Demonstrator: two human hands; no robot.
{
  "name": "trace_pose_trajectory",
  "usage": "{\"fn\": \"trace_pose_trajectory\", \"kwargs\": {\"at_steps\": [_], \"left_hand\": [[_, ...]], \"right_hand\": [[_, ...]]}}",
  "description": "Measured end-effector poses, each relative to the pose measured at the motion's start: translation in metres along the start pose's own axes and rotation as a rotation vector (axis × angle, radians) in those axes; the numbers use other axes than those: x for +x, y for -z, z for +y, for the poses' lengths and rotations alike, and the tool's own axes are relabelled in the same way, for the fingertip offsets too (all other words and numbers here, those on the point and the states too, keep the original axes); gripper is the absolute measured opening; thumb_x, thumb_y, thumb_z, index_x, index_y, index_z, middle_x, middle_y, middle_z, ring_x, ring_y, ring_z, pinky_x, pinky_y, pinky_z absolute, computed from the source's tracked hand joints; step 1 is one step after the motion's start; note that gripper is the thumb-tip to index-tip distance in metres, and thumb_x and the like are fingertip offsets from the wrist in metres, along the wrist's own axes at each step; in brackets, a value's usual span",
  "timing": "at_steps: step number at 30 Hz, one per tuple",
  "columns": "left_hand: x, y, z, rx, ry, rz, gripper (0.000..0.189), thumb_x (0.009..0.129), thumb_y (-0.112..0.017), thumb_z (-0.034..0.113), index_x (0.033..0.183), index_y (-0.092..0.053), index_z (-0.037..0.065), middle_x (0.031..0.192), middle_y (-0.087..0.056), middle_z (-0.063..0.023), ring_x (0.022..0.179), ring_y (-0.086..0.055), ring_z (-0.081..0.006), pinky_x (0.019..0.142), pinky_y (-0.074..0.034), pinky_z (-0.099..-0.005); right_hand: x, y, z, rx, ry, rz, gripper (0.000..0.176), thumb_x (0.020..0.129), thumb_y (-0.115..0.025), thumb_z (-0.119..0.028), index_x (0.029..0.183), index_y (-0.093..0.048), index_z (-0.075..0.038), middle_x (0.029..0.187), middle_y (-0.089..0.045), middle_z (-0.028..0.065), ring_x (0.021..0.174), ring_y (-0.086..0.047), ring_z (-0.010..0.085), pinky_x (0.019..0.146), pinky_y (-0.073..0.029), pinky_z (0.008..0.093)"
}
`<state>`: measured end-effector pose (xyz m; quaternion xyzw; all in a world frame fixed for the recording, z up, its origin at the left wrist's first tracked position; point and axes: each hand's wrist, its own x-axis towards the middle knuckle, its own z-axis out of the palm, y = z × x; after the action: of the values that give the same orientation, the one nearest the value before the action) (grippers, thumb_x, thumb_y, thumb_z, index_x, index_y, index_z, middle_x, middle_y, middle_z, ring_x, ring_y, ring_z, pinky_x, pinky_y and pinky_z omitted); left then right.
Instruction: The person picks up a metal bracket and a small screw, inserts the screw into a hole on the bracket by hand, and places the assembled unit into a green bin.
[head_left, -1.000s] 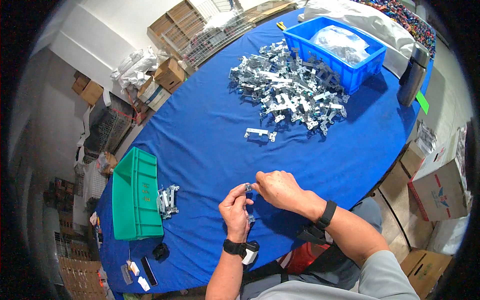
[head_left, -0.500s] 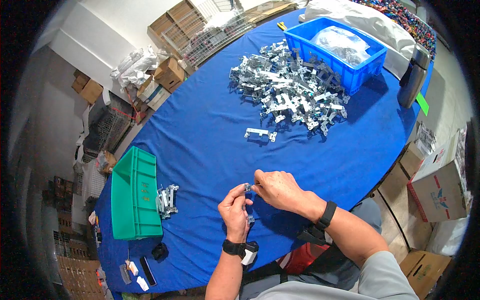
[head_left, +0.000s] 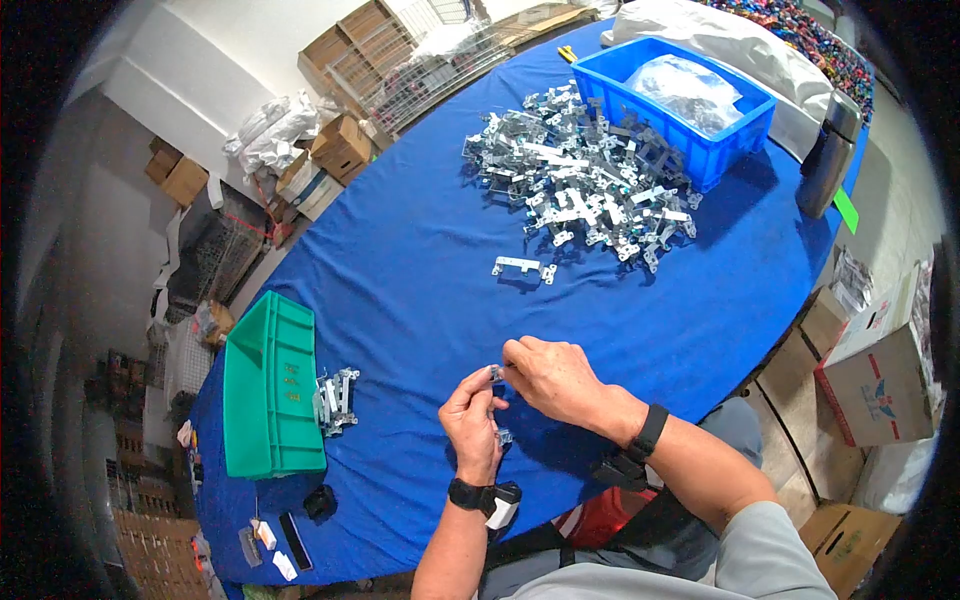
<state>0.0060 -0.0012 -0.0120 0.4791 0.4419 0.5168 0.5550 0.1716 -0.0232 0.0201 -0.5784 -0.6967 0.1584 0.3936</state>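
A small metal bracket (head_left: 505, 437) runs along my left hand (head_left: 472, 420), which is closed around it, so most of the piece is hidden. One end pokes out between the fingertips and the other below the palm. At the upper end, my right hand (head_left: 555, 380) pinches with thumb and forefinger; whether a separate small part sits there I cannot make out. A single loose bracket (head_left: 523, 268) lies on the blue cloth beyond my hands. Farther back is a large heap of similar metal brackets (head_left: 590, 180). A smaller stack of brackets (head_left: 337, 402) rests to the left.
Beside the small stack is a green bin (head_left: 270, 400) tipped on its side. A blue crate (head_left: 690, 140) holding a plastic bag stands behind the heap, with a steel flask (head_left: 830, 155) to its right. A phone (head_left: 295, 541) and small items lie near the left edge.
My right hand has shifted very slightly up and its fingers have turned a little at the bracket's upper end. My left wrist has rotated slightly. The bracket stays in my left hand.
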Motion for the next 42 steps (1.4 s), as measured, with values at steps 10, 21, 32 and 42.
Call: {"fn": "trace_pose_trajectory", "kwargs": {"at_steps": [10,21,32,42], "left_hand": [[-0.002,-0.002,0.0,0.043,-0.023,0.034,0.025,0.089,-0.054,-0.008,0.108,-0.07,-0.004,0.096,-0.072,-0.0115,0.051,-0.055,-0.0082,0.043,-0.043,-0.0196],[-0.006,-0.013,0.009,0.037,-0.023,0.084,0.021,0.091,-0.056,-0.007,0.106,-0.071,-0.005,0.091,-0.072,-0.0102,0.048,-0.051,-0.006,0.041,-0.04,-0.0188],[-0.005,-0.01,0.006,0.034,-0.008,0.057,0.023,0.091,-0.055,-0.009,0.107,-0.071,-0.004,0.092,-0.071,-0.0086,0.049,-0.047,-0.0023,0.04,-0.036,-0.0171],[-0.005,-0.011,0.007,0.031,0.004,0.061,0.024,0.09,-0.054,-0.009,0.107,-0.071,-0.005,0.094,-0.071,-0.0094,0.048,-0.047,-0.0027,0.04,-0.036,-0.0175]], "right_hand": [[-0.002,-0.008,-0.001,0.016,0.009,0.067,0.015,0.091,-0.062,-0.017,0.091,-0.053,-0.006,0.077,-0.058,0.013,0.07,-0.062,0.0362,0.056,-0.047,0.0467],[-0.002,-0.004,-0.001,-0.016,0.046,0.051,0.014,0.092,-0.062,-0.016,0.091,-0.052,-0.005,0.077,-0.057,0.0126,0.068,-0.061,0.0354,0.055,-0.047,0.0465],[-0.002,0.0,-0.003,0.01,0.035,0.022,0.015,0.092,-0.06,-0.017,0.091,-0.051,-0.005,0.079,-0.058,0.0138,0.072,-0.061,0.0367,0.058,-0.046,0.0472],[-0.001,0.002,-0.002,-0.062,0.043,-0.026,0.015,0.093,-0.06,-0.016,0.092,-0.05,-0.005,0.079,-0.058,0.0132,0.074,-0.062,0.0346,0.059,-0.048,0.0458]]}}
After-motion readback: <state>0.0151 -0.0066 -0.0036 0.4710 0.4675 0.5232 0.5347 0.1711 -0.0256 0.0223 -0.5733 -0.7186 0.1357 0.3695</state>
